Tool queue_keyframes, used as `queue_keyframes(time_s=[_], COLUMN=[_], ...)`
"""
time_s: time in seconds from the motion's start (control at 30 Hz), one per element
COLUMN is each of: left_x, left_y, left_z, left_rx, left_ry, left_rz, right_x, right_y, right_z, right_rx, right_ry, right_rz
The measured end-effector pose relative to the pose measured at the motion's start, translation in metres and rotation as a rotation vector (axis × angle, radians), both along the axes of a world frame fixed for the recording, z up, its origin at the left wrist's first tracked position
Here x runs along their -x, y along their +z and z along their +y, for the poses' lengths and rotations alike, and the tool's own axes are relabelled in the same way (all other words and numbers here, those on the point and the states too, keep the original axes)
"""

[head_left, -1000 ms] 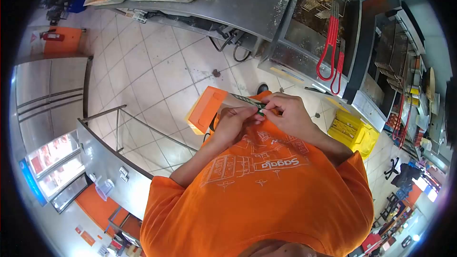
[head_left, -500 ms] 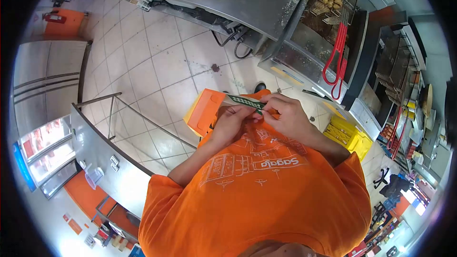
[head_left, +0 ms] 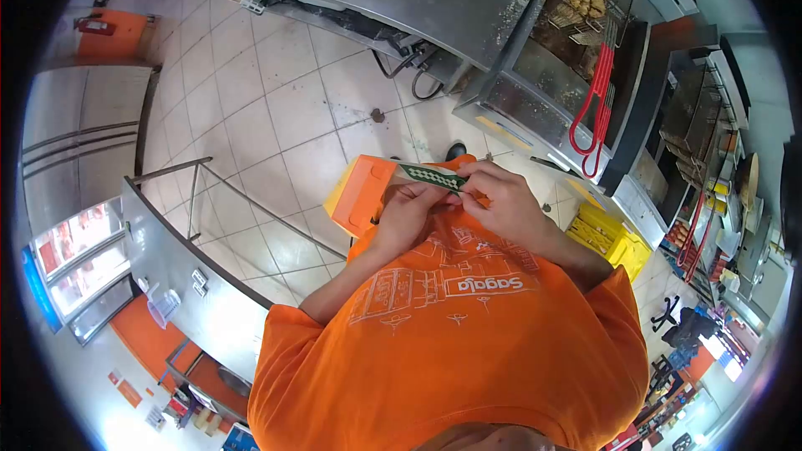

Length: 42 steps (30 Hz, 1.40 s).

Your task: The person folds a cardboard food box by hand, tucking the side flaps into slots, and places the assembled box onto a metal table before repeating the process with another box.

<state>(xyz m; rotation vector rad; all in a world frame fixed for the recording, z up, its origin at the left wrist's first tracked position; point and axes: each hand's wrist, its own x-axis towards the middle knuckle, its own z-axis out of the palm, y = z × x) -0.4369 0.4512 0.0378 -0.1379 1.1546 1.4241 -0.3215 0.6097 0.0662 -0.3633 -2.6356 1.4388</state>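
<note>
My left hand [head_left: 407, 215] and my right hand [head_left: 499, 195] are close together in front of the orange shirt. Between them is a small strip [head_left: 433, 176] with a green and white pattern. The fingers of both hands pinch it, the left from below and the right at its right end. An orange box-like object [head_left: 364, 194] with a yellowish side lies just left of my left hand; what supports it is hidden.
A steel counter [head_left: 451, 0] spans the top. At the upper right is a fryer with fried food [head_left: 582, 0] and red-handled baskets [head_left: 595, 108]. A yellow crate [head_left: 606, 238] stands at right, a steel table [head_left: 180, 271] at left.
The patterned strip shows a little more of its surface between my fingers. Both hands stay in nearly the same place, and the view has shifted slightly.
</note>
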Motion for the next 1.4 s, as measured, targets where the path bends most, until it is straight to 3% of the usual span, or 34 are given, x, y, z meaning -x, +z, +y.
queue_keyframes(time_s=[0.1,0.23,0.33,0.43,0.53,0.73,0.83,0.93,1.07,1.17,1.3,1.33,1.4], left_x=[0.006,0.000,0.000,0.001,0.003,0.001,0.001,0.006,0.012,0.012,0.027,0.032,0.048], left_y=[0.009,0.004,0.000,0.007,0.015,0.023,0.039,0.040,0.052,0.048,0.066,0.076,0.085], left_z=[0.001,0.002,0.004,0.010,0.012,0.016,0.028,0.037,0.050,0.052,0.053,0.052,0.035], left_rx=[0.089,-0.142,-0.082,-0.081,-0.138,-0.247,-0.245,-0.229,-0.253,-0.290,-0.281,-0.169,-0.077], left_ry=[-0.087,0.101,0.015,0.073,0.177,0.204,0.400,0.471,0.521,0.423,0.249,0.170,-0.004], left_rz=[0.043,-0.001,0.416,0.492,0.249,0.384,0.332,0.312,0.256,0.171,0.013,0.120,0.575], right_x=[-0.001,0.002,0.006,0.015,0.016,0.015,0.015,0.023,0.028,0.034,0.040,0.039,0.037], right_y=[-0.010,-0.013,-0.011,-0.012,-0.007,-0.005,0.010,0.012,-0.013,-0.010,-0.028,-0.023,-0.006], right_z=[0.002,0.006,0.006,0.005,0.007,0.015,0.017,0.022,0.042,0.060,0.085,0.085,0.089], right_rx=[-0.072,-0.073,-0.068,-0.203,-0.318,-0.411,-0.568,-0.507,-0.077,-0.069,-0.038,0.026,0.147], right_ry=[0.020,0.039,-0.031,-0.071,-0.038,0.047,0.117,0.104,-0.013,-0.093,-0.144,-0.194,-0.293], right_rz=[0.028,0.084,0.148,0.298,0.344,0.353,0.309,0.276,0.446,0.326,0.400,0.314,0.148])
